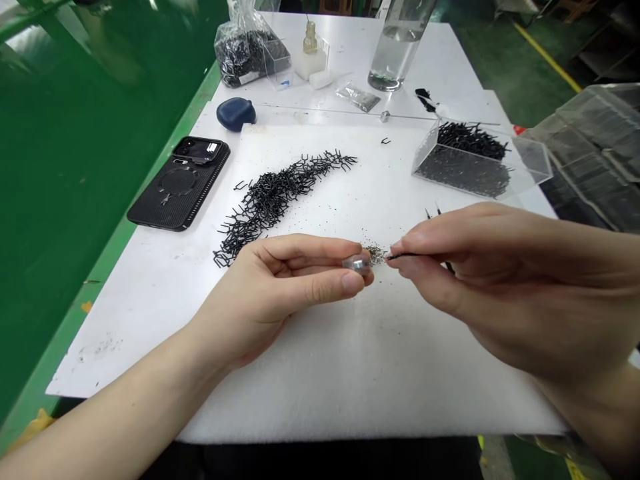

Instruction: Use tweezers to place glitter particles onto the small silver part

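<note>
My left hand (295, 277) pinches a small shiny metal piece (358, 265) between thumb and fingers. Just to its right, my right hand (465, 267) is closed on a thin black part (403, 255), its tip pointing at the metal piece without touching it. Dark tweezer tips (439, 209) stick out behind the right hand; most of that tool is hidden. Below and between the hands lies a little heap of tiny specks (375, 253) on the white foam mat (360, 373). A long pile of small black forked parts (273, 197) spreads beyond my left hand.
A black phone (173, 190) and a dark blue case (236, 114) lie at the left. A clear tray of black parts (470, 157) stands at right. Toward the back are a bag of black parts (245, 50), a small bottle (310, 50), a water-filled container (397, 53) and a small plastic packet (359, 97).
</note>
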